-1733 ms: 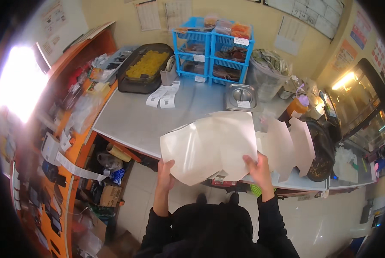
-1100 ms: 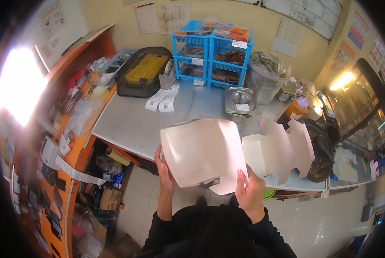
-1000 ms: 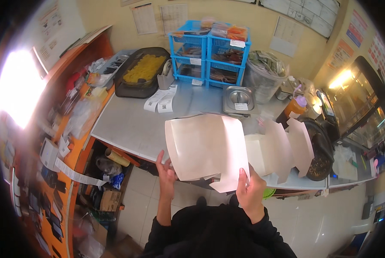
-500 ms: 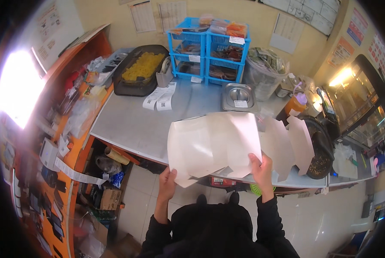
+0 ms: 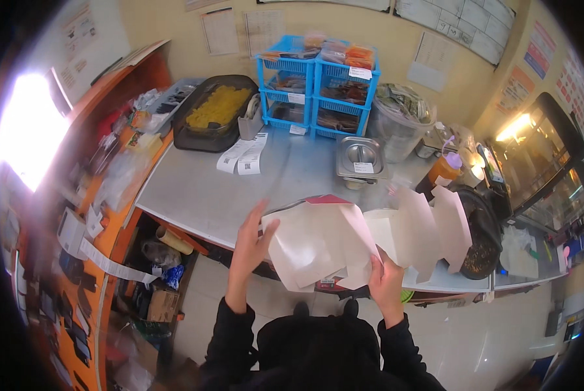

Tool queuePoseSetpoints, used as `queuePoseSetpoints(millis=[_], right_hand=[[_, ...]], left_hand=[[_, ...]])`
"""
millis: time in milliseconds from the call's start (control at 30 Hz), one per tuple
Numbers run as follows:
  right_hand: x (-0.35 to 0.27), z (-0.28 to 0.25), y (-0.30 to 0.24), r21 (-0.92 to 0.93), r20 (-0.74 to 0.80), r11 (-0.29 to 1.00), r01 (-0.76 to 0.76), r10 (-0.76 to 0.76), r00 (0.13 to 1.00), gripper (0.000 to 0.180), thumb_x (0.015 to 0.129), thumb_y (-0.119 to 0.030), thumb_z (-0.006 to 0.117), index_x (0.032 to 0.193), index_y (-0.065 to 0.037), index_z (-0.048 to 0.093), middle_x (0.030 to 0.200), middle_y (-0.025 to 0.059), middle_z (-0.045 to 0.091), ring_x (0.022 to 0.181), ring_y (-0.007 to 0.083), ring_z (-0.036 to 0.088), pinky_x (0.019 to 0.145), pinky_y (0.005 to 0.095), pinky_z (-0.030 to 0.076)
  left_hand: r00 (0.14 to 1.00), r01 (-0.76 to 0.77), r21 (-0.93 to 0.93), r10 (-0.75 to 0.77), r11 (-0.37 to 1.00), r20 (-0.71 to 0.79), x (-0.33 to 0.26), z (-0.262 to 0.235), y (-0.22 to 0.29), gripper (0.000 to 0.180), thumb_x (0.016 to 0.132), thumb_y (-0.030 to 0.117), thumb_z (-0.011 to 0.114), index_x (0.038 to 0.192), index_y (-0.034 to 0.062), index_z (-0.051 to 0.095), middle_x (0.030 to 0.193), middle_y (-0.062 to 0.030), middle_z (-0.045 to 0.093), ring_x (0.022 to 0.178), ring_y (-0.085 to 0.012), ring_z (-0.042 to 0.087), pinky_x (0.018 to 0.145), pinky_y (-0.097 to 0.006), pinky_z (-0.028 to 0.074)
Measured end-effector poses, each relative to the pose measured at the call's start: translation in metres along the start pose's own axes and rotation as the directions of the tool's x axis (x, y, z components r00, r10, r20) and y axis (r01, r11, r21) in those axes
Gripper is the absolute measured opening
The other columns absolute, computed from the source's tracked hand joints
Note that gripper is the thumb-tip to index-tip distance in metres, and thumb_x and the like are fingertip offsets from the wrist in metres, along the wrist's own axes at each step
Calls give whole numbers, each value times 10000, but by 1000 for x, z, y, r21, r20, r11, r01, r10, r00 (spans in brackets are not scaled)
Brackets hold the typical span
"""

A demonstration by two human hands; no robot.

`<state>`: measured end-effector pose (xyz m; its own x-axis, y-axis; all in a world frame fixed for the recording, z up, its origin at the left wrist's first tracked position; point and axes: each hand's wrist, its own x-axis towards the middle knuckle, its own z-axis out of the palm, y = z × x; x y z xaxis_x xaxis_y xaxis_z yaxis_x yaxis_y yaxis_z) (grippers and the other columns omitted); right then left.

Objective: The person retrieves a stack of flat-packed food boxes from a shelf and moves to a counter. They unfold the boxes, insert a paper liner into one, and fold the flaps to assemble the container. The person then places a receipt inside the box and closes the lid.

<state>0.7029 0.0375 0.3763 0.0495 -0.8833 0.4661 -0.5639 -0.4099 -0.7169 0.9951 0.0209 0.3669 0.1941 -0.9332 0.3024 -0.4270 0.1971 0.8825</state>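
A white cardboard food box (image 5: 314, 244), partly folded with raised sides, is held over the front edge of the metal counter; a red patch of its outer face shows at the far flap. My right hand (image 5: 386, 281) pinches its near right corner, thumb on the inner side. Against the left side of the box, my left hand (image 5: 245, 242) is open, its thumb apart from the stretched fingers; whether it touches the card I cannot tell. Just right of the box, more white cardboard box pieces (image 5: 417, 228) stand half-unfolded on the counter.
On the metal counter (image 5: 194, 189) are a dark tray of yellow food (image 5: 219, 107), receipts (image 5: 247, 156), blue basket racks (image 5: 343, 88), a lidded steel container (image 5: 360, 156) and a sauce bottle (image 5: 443, 171). A black pan (image 5: 478, 244) and a lit glass warmer (image 5: 539, 156) stand right. An orange shelf (image 5: 106, 274) borders the left.
The box has narrowed, its sides folded up and a red outer face now showing. My left hand has let go of the near left corner and moved up its left side; my right hand shifted left and lower.
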Motion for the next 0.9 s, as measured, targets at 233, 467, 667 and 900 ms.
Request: queuePoseSetpoints(millis=[233, 467, 667, 900], right_hand=[[5, -10, 54, 69, -8, 992, -104, 105, 994, 236, 930, -144, 589, 1066, 42, 641, 775, 179, 667, 671, 237, 648, 642, 333, 491], [16, -14, 90, 157, 33, 970, -188, 185, 982, 239, 920, -128, 602, 1046, 71, 639, 894, 153, 702, 808, 179, 652, 764, 322, 510], [13, -13, 102, 11, 49, 984, -177, 176, 983, 225, 910, -108, 579, 1070, 41, 631, 879, 208, 681, 820, 343, 675, 737, 368, 509], [3, -8, 36, -47, -14, 988, -147, 146, 989, 265, 934, -149, 575, 1096, 56, 614, 925, 212, 680, 866, 301, 660, 775, 356, 499]], left_hand=[[997, 45, -84, -39, 995, 68, 22, -12, -33, 348, 1024, 246, 493, 1139, -40, 654, 907, -83, 712, 843, -149, 657, 738, -288, 504], [969, 223, -411, -154, 884, 193, 19, -8, -52, 407, 1031, 286, 475, 1175, -62, 631, 1000, -100, 691, 913, -158, 655, 831, -303, 541], [966, 259, -530, -200, 808, 166, 17, -27, -40, 431, 1022, 318, 480, 1189, -58, 611, 1094, -151, 666, 1003, -227, 660, 876, -362, 558], [974, 226, -87, -225, 970, 30, -34, 1, -23, 488, 998, 342, 523, 1291, -44, 470, 1133, -160, 608, 991, -214, 635, 758, -343, 568]])
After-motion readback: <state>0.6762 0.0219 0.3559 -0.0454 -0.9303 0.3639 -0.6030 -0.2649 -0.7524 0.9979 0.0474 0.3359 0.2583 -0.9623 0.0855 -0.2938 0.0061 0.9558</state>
